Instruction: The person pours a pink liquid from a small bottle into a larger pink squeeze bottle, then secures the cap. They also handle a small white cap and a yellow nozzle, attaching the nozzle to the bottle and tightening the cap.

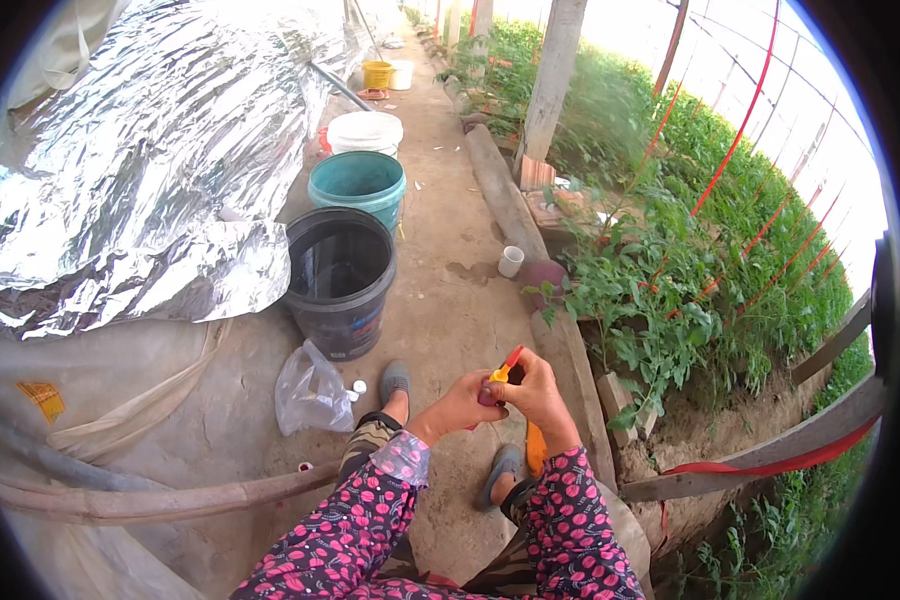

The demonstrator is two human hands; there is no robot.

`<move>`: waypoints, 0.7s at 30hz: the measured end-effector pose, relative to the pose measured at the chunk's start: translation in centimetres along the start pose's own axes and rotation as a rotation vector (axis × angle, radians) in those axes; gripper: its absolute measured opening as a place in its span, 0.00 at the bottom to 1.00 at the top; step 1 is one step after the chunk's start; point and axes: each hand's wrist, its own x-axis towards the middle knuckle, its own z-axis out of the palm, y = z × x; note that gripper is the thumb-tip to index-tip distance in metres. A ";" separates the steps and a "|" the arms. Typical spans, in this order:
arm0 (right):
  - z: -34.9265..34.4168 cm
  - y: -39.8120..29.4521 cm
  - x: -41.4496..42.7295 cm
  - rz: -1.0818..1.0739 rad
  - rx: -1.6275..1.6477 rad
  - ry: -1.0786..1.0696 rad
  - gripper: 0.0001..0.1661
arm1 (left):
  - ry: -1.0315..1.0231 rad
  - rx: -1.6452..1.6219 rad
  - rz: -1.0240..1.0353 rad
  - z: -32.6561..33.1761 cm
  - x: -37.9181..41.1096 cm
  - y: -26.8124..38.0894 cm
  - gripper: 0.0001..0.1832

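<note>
My left hand (456, 407) is wrapped around a small dark-red object (486, 395), probably a bottle, mostly hidden by my fingers. From its top rises a yellow nozzle (501, 373) with a red pointed tip (514, 355). My right hand (538, 396) pinches around the nozzle and the upper part, thumb against the dark-red body. Both hands meet in front of me above the dirt path. An orange object (535, 448) shows behind my right wrist, partly covered by it.
To the left stand a black bucket (339, 319), a teal bucket (357, 182) and a white bucket (365, 133). A clear plastic bag (311, 394) lies below them. A white cup (511, 262) sits by the concrete curb (506, 187). Tomato-like plants (637, 300) grow right; silver foil (135, 165) spreads left.
</note>
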 end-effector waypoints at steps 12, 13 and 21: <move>-0.1 1.1 0.1 -0.119 -0.038 0.060 0.26 | 0.016 0.047 -0.199 0.7 0.4 2.5 0.19; 0.0 0.9 0.4 -0.180 0.013 0.051 0.26 | 0.015 0.026 -0.154 0.5 0.4 1.9 0.20; 0.1 1.2 0.2 -0.137 0.175 0.014 0.22 | 0.037 0.061 0.035 0.1 0.6 0.6 0.20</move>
